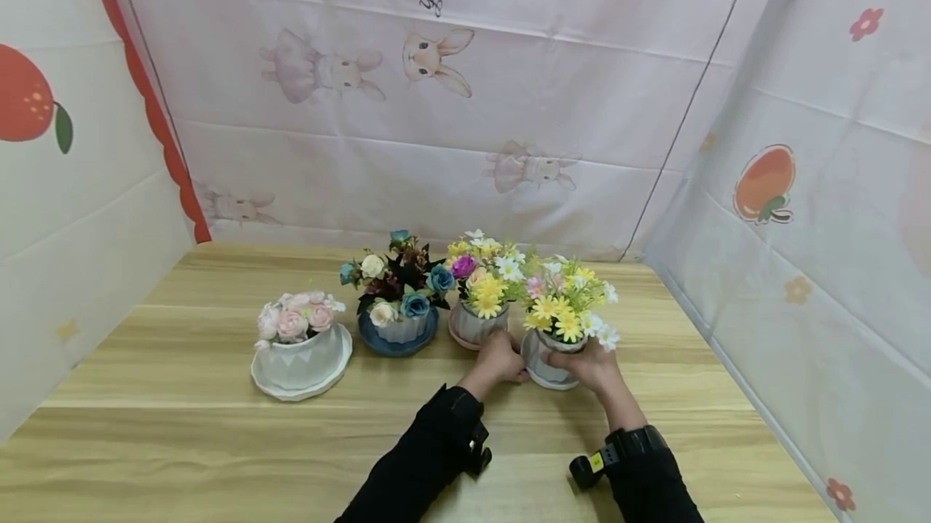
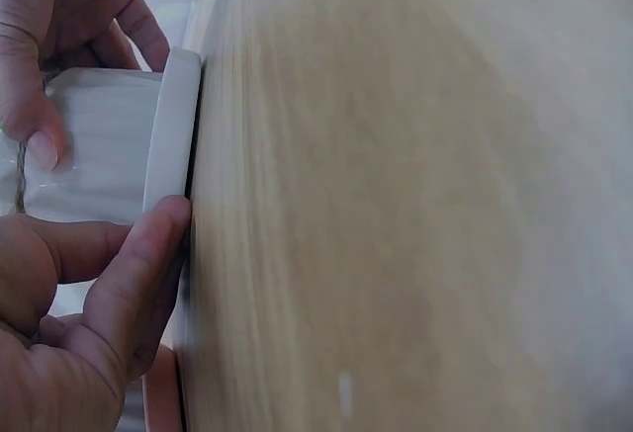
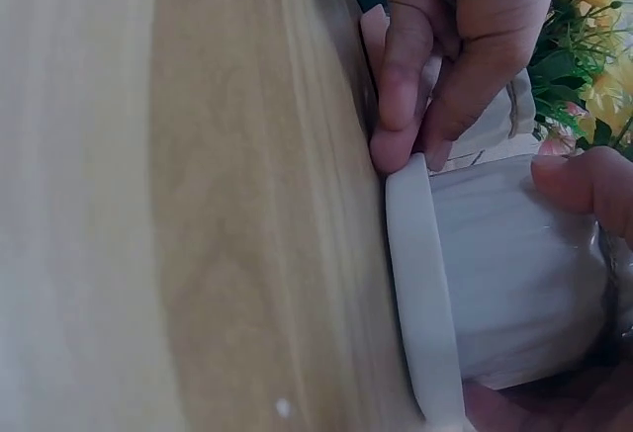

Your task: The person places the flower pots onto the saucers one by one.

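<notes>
At the right end of a row of potted artificial flowers stands a white flowerpot [image 1: 537,355] with yellow, white and pink blooms [image 1: 558,313]. My right hand [image 1: 592,365] grips this pot, its thumb [image 3: 569,183] across the near side and the other fingers round the far side. Beneath the pot is a white saucer [image 3: 423,274], upright on edge in the wrist views because those cameras are turned. My left hand [image 1: 500,357] pinches the left edge of that saucer between thumb and fingers, close to the table. Part of the left hand overlaps the neighbouring pot's pink saucer [image 1: 463,337].
Left of the hands stand a ribbed pot [image 1: 480,327] of mixed flowers, a pot [image 1: 402,331] of blue and cream roses on a blue saucer [image 1: 400,351], and a white pot [image 1: 294,365] of pink roses. Printed cloth walls [image 1: 436,119] enclose the wooden table [image 1: 218,450].
</notes>
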`<state>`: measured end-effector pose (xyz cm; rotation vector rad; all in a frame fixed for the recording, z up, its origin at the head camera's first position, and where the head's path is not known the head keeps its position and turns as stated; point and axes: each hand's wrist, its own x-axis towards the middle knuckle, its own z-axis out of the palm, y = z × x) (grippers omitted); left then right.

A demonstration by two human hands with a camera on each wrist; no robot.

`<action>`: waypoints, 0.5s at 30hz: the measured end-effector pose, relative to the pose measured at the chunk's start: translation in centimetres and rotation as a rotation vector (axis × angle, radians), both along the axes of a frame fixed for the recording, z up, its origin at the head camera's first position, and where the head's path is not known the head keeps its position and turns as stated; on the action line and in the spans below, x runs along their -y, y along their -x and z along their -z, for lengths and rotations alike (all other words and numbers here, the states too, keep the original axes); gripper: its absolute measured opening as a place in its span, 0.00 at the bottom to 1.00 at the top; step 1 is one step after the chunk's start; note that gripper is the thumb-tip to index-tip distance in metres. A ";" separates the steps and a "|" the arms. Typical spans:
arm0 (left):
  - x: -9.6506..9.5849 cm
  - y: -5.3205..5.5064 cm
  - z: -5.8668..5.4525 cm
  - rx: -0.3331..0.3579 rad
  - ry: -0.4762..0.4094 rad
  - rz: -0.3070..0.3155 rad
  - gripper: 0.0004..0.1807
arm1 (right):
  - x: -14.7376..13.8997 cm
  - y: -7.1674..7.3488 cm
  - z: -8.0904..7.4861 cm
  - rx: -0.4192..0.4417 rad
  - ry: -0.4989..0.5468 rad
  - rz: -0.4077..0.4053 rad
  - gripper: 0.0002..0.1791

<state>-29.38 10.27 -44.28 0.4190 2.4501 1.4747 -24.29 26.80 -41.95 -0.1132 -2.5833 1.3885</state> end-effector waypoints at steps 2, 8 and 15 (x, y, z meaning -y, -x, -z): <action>0.0 0.0 0.0 -0.014 0.000 0.002 0.08 | -0.1 0.1 0.0 0.000 -0.008 -0.003 0.53; 0.9 -0.5 -0.5 -0.089 0.041 0.050 0.08 | 0.4 -0.6 -0.5 0.115 -0.143 0.020 0.48; 5.4 -2.1 -2.1 -0.135 0.185 0.109 0.14 | 1.9 -3.9 -2.0 0.257 -0.488 0.013 0.27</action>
